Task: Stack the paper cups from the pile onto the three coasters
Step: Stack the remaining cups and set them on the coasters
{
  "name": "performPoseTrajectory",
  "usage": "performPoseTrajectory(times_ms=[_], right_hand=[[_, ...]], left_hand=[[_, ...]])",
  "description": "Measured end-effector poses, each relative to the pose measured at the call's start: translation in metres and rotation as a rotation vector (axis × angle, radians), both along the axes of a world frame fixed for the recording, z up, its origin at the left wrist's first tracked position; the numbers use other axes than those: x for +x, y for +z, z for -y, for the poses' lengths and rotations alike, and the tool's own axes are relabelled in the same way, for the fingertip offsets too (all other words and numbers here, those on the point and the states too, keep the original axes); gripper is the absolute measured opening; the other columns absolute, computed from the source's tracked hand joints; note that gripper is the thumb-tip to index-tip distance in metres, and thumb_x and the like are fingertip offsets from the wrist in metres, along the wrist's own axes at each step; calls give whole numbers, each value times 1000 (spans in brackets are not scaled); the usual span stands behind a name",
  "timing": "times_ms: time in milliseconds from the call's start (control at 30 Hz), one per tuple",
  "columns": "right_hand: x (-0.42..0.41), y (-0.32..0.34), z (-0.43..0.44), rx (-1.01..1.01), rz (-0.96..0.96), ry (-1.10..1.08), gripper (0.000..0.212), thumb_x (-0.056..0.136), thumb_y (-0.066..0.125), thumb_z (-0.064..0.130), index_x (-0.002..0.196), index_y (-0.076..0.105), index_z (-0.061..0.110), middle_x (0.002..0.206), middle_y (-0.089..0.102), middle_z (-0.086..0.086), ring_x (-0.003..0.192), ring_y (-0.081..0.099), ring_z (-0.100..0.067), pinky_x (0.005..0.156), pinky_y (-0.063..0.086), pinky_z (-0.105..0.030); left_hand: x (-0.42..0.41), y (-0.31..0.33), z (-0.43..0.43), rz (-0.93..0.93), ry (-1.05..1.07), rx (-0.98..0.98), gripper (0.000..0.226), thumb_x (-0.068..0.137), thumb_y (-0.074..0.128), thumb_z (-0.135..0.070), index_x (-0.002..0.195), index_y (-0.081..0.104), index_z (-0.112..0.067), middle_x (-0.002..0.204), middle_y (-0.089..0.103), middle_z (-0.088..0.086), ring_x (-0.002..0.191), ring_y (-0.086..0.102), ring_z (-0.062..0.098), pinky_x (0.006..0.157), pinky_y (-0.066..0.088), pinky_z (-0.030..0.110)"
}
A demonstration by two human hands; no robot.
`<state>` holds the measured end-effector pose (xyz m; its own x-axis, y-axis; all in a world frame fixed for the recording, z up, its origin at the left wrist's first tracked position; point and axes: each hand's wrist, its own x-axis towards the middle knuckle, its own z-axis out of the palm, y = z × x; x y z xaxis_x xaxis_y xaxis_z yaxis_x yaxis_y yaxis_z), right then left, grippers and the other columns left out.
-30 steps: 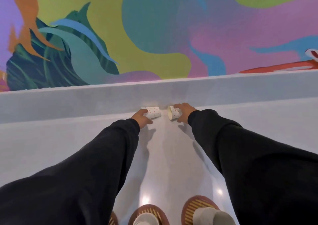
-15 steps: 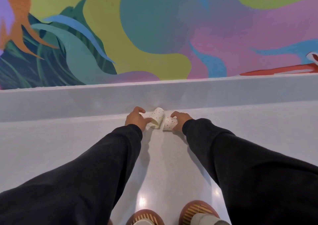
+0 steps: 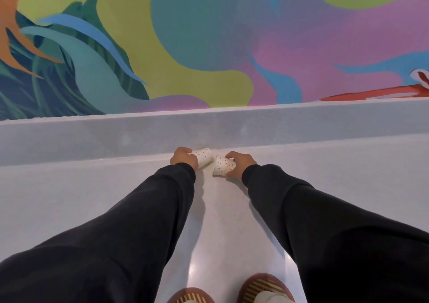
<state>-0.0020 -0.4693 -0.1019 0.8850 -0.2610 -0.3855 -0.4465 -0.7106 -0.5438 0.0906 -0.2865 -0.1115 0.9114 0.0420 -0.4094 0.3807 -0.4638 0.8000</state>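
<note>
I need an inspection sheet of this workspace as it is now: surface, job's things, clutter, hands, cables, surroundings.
Surface: pale grey glossy counter with a raised back ledge.
Job's things: dotted left cup and right cup lie sideways, close together, near the ledge; left coaster and right coaster at the near edge; third not in view.
Clutter: nothing seen.
Hands: left hand grips the left cup; right hand grips the right cup.
Cables: nothing seen.
Surroundings: colourful mural behind the ledge.
</note>
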Motion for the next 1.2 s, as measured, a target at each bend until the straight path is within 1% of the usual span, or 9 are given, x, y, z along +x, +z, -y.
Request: performPoseTrajectory(times_ms=[167,333,500,767,867,933,1033,1100,1200], right_hand=[[1,8,0,68,39,-70,55,79,87,17,124,56,26,111,63,1,105,64,-24,88,55,-32],[1,34,-16,53,167,27,57,74,90,14,124,65,23,120,67,-1,109,63,-25,100,53,-38],[-9,68,-52,46,288,136,58,69,93,19,122,71,26,116,70,2,105,65,-21,96,54,-36],[-46,127,-102,230,392,110,53,69,94,15,117,76,25,108,73,7,95,67,-13,73,51,-20],[-63,150,-131,303,422,133,56,72,91,10,123,71,25,110,69,1,88,66,-19,62,60,-31],[-75,164,-155,315,485,153,58,70,92,14,121,69,27,111,68,-1,89,66,-21,63,62,-37],[-93,180,-193,292,565,228,59,61,95,20,113,69,29,106,71,6,94,68,-15,71,58,-29],[-108,185,-221,307,572,274,62,62,97,17,115,67,27,107,71,8,90,66,-9,72,54,-21],[-136,185,-255,333,556,324,63,62,98,20,116,65,25,105,71,8,82,65,-11,73,58,-26]], left_hand=[[13,19,-30,7,-148,-99,41,91,72,-10,126,53,-23,124,58,9,107,63,31,90,61,43],[2,42,-55,11,-217,-203,36,86,79,-11,119,66,-10,110,72,14,91,73,27,77,62,35],[-24,80,-80,-31,-238,-399,32,80,83,-3,109,70,-5,95,74,16,73,70,26,68,61,34],[-59,147,-146,-39,-390,-503,35,85,75,4,119,68,4,110,72,24,92,72,32,80,64,38],[-79,175,-178,28,-464,-413,37,82,78,5,118,69,1,111,75,21,94,75,32,78,62,38],[-94,191,-203,132,-527,-226,35,79,84,-2,112,73,-5,107,77,15,92,76,29,77,64,38],[-121,205,-239,301,-597,59,45,68,94,-19,109,76,-24,108,74,2,88,75,26,74,65,38],[-147,208,-265,341,-648,116,55,64,96,-25,114,73,-32,105,71,-4,83,75,22,73,64,35],[-185,199,-300,418,-745,204,55,63,95,-40,113,72,-35,98,74,-13,85,71,8,80,61,31]])
